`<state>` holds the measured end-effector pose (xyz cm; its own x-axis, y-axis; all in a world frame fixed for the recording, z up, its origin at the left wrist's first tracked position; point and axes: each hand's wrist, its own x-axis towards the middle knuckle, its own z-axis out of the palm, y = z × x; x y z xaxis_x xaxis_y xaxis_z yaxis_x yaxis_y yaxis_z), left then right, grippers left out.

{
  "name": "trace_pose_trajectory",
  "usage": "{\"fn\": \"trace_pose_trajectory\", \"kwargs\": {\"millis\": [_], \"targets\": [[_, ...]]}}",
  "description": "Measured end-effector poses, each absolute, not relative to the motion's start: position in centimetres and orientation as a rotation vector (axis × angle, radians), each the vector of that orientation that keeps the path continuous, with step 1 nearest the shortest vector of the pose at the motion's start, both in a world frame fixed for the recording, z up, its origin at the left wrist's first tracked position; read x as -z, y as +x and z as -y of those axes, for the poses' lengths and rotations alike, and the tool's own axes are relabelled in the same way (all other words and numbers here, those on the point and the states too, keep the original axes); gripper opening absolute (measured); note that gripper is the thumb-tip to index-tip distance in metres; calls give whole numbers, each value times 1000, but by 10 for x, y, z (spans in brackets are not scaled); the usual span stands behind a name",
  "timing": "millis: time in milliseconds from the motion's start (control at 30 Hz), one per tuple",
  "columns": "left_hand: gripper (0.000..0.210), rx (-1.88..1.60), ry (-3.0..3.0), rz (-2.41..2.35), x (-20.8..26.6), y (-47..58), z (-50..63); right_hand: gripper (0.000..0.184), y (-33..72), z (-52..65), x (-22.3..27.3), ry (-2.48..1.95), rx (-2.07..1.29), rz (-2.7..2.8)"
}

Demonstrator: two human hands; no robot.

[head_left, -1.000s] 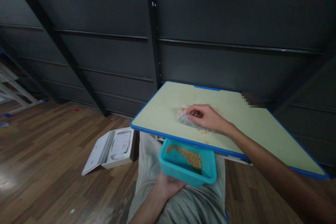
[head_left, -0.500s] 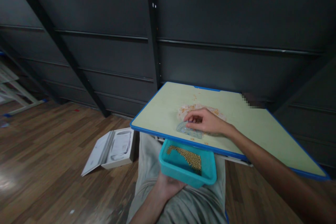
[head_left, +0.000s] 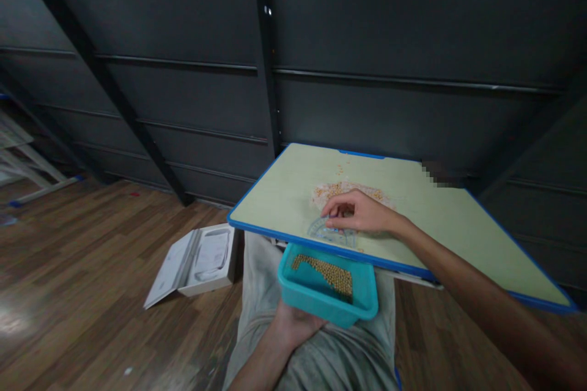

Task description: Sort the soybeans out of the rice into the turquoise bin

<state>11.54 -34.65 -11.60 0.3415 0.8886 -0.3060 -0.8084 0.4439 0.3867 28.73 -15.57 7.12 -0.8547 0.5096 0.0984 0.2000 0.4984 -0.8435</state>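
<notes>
- Protractor, clear bluish plastic, half-round (head_left: 318,231): at the near edge of the pale yellow-green desk with blue rim (head_left: 275,201); whether flat or tilted cannot be told. Judged light, thin, fairly stiff, smooth enough to slip; may crack if bent hard. Best hold: a pinch on the curved edge, near its middle.
- Right hand (head_left: 358,211): thumb and fingers together, clamped on the protractor's upper part.
- Tub, turquoise plastic, rectangular (head_left: 316,299): just below the desk edge, over the lap. Judged light in itself, weighted by its contents; best borne from beneath or by the rim.
- Beads, small, round, gold-tan (head_left: 340,280): loose in the tub; likely hard, prone to roll.
- Left hand (head_left: 297,322): palm under the tub; fingers mostly hidden, their spread cannot be told.
- Grains, small, orange-tan, on a whitish-pink patch (head_left: 337,188): on the desk, beyond the protractor.
</notes>
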Motion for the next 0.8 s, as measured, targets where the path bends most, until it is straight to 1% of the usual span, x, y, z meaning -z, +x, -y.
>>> {"fn": "trace_pose_trajectory", "kwargs": {"millis": [100,200,300,467,800], "targets": [[78,-1109,188,-532,116,114,348,20,288,154,-73,-591,-1164,2374],[80,-1123,192,-562,117,113,349,11,289,153,-75,-626,-1019,2368],[81,-1121,181,-572,118,113,349,8,290,152,-75,-658,-950,2400],[87,-1133,176,-562,114,113,349,6,287,151,-72,-632,-973,2421],[79,-1101,225,-544,114,113,348,9,287,154,-70,-590,-1056,2428]]}}
